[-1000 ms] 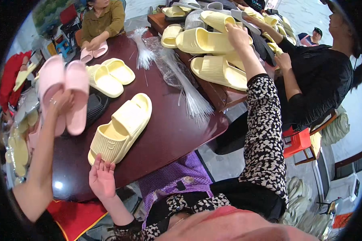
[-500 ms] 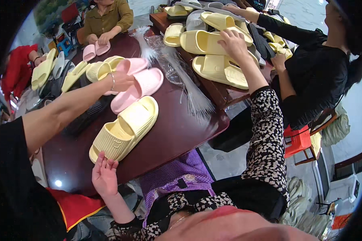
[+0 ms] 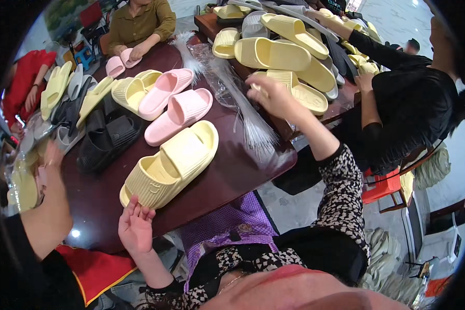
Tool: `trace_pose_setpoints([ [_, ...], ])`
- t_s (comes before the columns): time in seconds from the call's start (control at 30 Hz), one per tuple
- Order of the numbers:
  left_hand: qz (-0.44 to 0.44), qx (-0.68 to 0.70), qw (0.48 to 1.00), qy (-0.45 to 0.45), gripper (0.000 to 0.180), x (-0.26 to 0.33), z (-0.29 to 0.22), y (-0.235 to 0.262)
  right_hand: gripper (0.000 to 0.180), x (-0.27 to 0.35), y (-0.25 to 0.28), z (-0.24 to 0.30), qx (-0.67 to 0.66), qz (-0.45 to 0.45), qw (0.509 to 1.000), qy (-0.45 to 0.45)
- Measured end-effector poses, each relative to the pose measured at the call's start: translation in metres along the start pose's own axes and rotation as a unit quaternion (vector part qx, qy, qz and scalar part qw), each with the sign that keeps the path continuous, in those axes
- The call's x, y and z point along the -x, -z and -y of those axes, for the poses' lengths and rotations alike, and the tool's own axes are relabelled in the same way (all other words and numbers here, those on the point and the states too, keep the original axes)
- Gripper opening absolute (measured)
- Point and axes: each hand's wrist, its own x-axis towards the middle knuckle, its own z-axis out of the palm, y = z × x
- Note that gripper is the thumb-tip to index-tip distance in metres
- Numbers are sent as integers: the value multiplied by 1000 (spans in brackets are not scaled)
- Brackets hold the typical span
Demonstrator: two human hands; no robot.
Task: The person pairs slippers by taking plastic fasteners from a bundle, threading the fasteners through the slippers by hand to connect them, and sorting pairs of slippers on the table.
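In front of you on the dark red tabletop sits a pair of yellow slides, seemingly tucked together with the straps at opposite ends. Looks to me like the step in hand is steadying that pair with one of your hands while the other works over by the pile. Your left hand is palm up, fingers loosely parted, tips right at the near end of the pair, not clamped on anything. Your right hand hangs near the bundle of clear plastic strands, fingers curled and kinda blurry, so I can't tell if it's pinching something. I'd say the next move calls for a proper hold with the left so the pair doesn't skate, and enough lift on the right to clear those strands.

Just past the yellow ones you've got two pink slides side by side, with black slides to their left. The heap of mostly yellow slippers is up ahead to your right.

Room's busy: a person in an olive shirt across from you, someone in black on your right, a red stool by them, pale shiny floor underneath.
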Motion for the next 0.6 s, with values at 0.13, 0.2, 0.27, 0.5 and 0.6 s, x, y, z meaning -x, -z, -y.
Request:
trace_pose_setpoints([
  [0.13,22,1,1000,4,42,-2,-6,-7,40,17,-4,41,-110,149,971,-149],
  [0.2,34,0,999,8,42,-3,-7,-10,44,25,-12,42,-260,191,929,-181],
  [0.27,43,1,999,13,42,-4,-8,-16,46,29,-15,46,-338,215,895,-197],
  [0.5,-9,-39,999,-5,42,-9,-4,-52,44,44,-44,55,-404,176,865,-240],
  [0.6,13,-56,998,-4,43,-11,-21,-73,43,42,-42,52,-323,161,913,-189],
])
